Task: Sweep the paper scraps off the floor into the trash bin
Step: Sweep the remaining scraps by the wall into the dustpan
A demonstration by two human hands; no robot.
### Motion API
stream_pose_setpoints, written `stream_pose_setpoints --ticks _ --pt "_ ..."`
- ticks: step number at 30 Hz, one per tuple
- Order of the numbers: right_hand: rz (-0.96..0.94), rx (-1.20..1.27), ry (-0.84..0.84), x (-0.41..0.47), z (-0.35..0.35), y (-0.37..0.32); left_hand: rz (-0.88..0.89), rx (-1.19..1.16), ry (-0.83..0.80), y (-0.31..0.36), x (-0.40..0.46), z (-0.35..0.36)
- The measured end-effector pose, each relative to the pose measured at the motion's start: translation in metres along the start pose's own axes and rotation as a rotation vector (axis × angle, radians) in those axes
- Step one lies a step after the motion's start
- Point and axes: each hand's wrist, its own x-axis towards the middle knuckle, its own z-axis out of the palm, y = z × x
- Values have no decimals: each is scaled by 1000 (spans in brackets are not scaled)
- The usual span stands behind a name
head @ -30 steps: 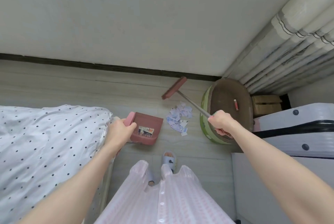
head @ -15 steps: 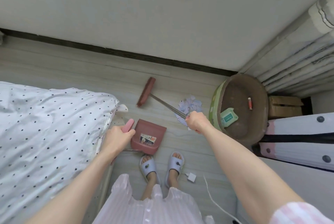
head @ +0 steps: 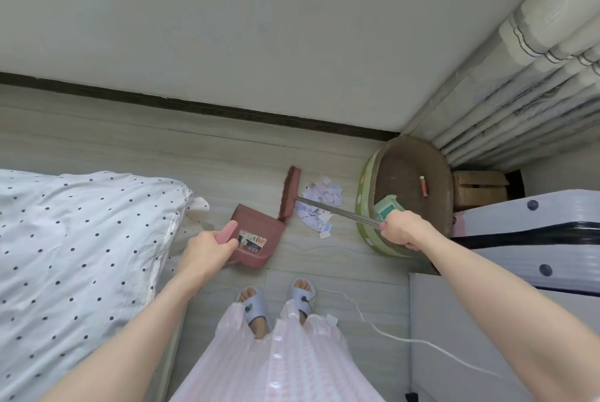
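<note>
Pale pink striped buttoned garment [head: 279, 359], bare forearms, light blue slippers [head: 256, 309]

The dustpan [head: 256, 239] label's print is too small to be read; the paper scraps [head: 319, 203] are partly crossed by the broom handle [head: 337, 212], perhaps hiding some.

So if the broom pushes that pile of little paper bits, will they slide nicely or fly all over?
The paper scraps look small, thin and torn, so they are probably very light and may flutter with a fast push. They lie loose on the smooth floor, so the broom should slide most along. A few flat ones might slip under its bristles.
</note>
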Motion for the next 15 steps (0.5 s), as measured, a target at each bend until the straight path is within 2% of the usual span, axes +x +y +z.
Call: stream_pose_setpoints --ticks 5,7,12,15 --pt "46 260 -27 3 -31 27 39 38 -39 8 3 7" --pt "47 280 12 8 -33 31 47 61 -49 9 4 10" --pt "-4 58 349 16 -20 25 61 187 -40 13 3 17" --pt "16 -83 453 19 -14 22 72 232 -47 12 0 21"
